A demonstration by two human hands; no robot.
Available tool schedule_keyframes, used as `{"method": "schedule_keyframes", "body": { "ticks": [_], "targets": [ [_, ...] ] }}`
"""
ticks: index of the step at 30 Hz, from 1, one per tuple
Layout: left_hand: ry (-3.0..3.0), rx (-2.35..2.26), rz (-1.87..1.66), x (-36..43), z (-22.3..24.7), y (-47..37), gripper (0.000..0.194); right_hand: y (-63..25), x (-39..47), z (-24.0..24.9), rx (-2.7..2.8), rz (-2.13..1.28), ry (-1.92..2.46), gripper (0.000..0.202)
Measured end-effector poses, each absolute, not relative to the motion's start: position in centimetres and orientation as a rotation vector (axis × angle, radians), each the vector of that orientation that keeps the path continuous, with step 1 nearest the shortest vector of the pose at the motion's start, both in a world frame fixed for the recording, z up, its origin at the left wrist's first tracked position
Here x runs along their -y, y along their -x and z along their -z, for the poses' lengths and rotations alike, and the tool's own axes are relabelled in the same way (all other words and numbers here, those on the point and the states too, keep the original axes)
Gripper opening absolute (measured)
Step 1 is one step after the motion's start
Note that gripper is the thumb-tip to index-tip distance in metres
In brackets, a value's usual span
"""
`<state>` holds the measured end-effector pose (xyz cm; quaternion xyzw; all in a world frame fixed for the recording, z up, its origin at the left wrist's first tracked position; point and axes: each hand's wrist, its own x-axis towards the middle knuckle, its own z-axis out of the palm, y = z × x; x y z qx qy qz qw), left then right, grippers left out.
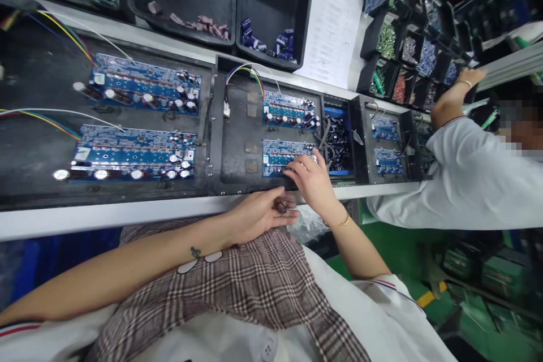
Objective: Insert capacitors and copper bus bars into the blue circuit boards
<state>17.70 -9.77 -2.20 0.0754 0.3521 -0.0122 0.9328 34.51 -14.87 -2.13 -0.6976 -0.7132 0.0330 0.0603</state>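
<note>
My left hand (pixel 261 214) is palm up near the front edge of the bench, its fingers curled around a dark brown capacitor (pixel 280 206); the fingers are a little blurred. Over the near circuit board (pixel 278 150) in the middle tray, my right hand (pixel 313 181) bends its fingers down onto the right part of the near edge. Whatever those fingertips pinch is hidden. Behind it lies another blue circuit board (pixel 288 103), with capacitors standing along its near side and coloured wires (pixel 246 68) looping from its left.
Two more boards (pixel 138 150) lie in the left tray. Black bins behind hold brown capacitors (pixel 207 27) and blue capacitors (pixel 285 44). A blue box (pixel 337 141) of dark parts adjoins the middle tray. A printed sheet (pixel 328 28) lies behind. At right, a co-worker's arm (pixel 452 96) reaches across small bins.
</note>
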Motion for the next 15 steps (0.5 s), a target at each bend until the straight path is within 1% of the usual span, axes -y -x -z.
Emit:
{"method": "schedule_keyframes", "body": {
  "ticks": [3, 11, 15],
  "targets": [
    [-0.162, -0.68, 0.01, 9.7, 2.6, -17.2, 0.018, -34.8, 14.3, 3.2, 2.19, -0.038, 2.129, 0.027],
    [-0.224, -0.607, 0.063, 9.7, 3.0, -15.9, 0.015, -34.1, 14.3, 3.3, 2.185, 0.069, 2.104, 0.026],
    [-0.186, -0.615, 0.033, 9.7, 2.8, -15.3, 0.017, -34.0, 14.5, 3.4, 2.258, 0.131, 2.083, 0.026]
  ]
}}
